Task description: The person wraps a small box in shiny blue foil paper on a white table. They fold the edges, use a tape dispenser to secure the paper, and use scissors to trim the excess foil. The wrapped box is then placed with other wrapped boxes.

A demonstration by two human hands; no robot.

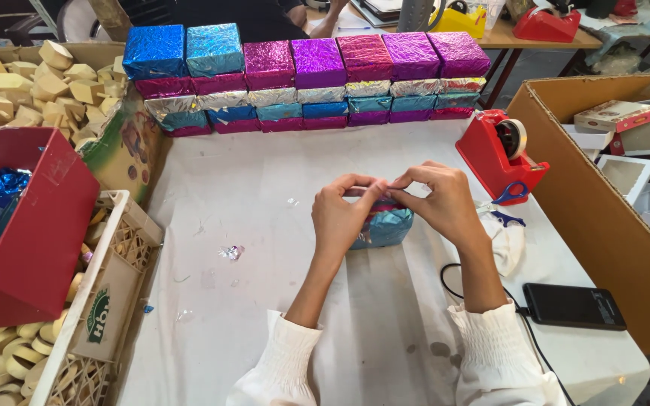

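Wrapping: both hands work a foil-wrapped box (pixel 382 225) on the white table (pixel 265 188).
Left hand (pixel 338 214): fingers pinched on the foil at the box's top edge.
Right hand (pixel 436 201): fingers pinched on the same edge, touching the left.
Landmark: red tape dispenser (pixel 499 154); the box lies near it, on its left.
Handling: likely light; foil thin, crinkly, tears easily; hold by the side faces.
Behind: 3 rows of wrapped boxes (pixel 306 75).
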